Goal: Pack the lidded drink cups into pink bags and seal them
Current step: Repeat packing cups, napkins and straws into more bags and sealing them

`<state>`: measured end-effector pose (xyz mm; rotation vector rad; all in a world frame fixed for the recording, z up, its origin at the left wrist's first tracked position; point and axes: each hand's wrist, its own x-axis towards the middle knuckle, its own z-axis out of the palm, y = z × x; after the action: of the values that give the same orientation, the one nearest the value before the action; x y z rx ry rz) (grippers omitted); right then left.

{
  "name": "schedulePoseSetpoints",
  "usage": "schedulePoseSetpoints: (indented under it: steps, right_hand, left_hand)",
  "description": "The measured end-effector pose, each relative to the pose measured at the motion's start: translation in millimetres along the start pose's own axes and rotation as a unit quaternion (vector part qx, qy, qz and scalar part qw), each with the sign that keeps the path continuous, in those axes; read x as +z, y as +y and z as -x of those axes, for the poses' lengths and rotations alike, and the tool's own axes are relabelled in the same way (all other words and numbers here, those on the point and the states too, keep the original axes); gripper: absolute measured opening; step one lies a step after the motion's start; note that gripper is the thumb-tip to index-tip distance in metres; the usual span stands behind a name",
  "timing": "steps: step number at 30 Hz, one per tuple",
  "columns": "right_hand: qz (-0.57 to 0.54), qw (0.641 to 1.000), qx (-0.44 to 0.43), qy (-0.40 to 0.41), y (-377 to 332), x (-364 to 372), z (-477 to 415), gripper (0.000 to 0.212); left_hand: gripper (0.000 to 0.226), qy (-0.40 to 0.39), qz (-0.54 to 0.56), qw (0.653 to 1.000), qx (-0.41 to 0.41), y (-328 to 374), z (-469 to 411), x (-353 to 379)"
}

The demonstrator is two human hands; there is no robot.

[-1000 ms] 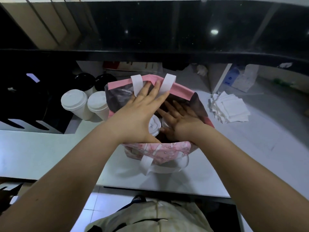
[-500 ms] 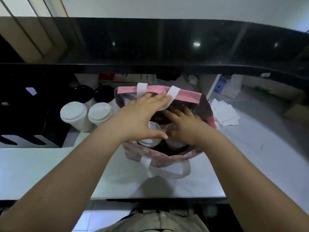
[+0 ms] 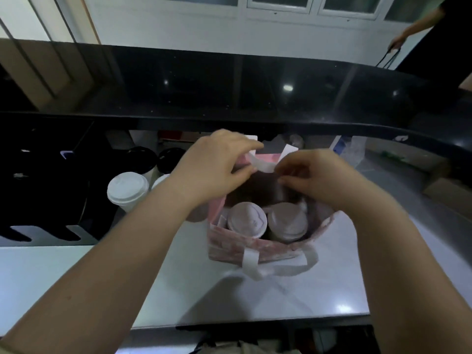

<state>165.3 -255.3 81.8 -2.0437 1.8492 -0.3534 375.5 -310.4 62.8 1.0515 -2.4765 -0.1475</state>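
Observation:
A pink bag (image 3: 231, 247) stands open on the white counter, its near white handle (image 3: 278, 268) drooping toward me. Two lidded cups sit side by side inside it, the left cup (image 3: 247, 219) and the right cup (image 3: 287, 221). My left hand (image 3: 214, 163) pinches the bag's far rim and far white handle (image 3: 260, 163) from the left. My right hand (image 3: 310, 173) pinches the same far edge from the right. Both hands are above the cups, not touching them.
A white-lidded cup (image 3: 127, 189) stands left of the bag, another half hidden behind my left arm, two black-lidded cups (image 3: 143, 158) behind. A black rack (image 3: 43, 198) lies at far left. A raised black ledge (image 3: 255, 88) runs behind. A person stands at top right.
Both hands have lifted out of the bag's mouth and closed on its far rim and handle. The two cups inside are now uncovered. The camera view tilted up.

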Motion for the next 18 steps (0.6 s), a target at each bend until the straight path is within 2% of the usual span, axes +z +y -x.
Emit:
schedulePoseSetpoints:
  steps: [8, 14, 16, 18]
  right_hand:
    - [-0.006, 0.991, -0.003, 0.131, 7.2, -25.3, -30.1, 0.012]
    - [0.02, 0.991, 0.037, 0.124, 45.3, -27.0, -57.3, 0.015]
    - [0.002, 0.993, 0.05, 0.111, 63.7, -24.7, -61.8, 0.015]
    - [-0.027, 0.992, 0.056, 0.106, 83.2, -20.2, -67.0, 0.016]
  left_hand:
    - [0.038, -0.023, 0.014, 0.999, -0.018, -57.4, -48.1, 0.8]
    - [0.038, -0.119, 0.043, 0.992, -0.01, -85.2, -74.3, 31.5]
    - [0.035, -0.127, 0.144, 0.981, -0.043, -97.4, -77.1, 38.8]
    - [0.034, -0.135, 0.28, 0.947, -0.082, -107.4, -79.0, 41.9]
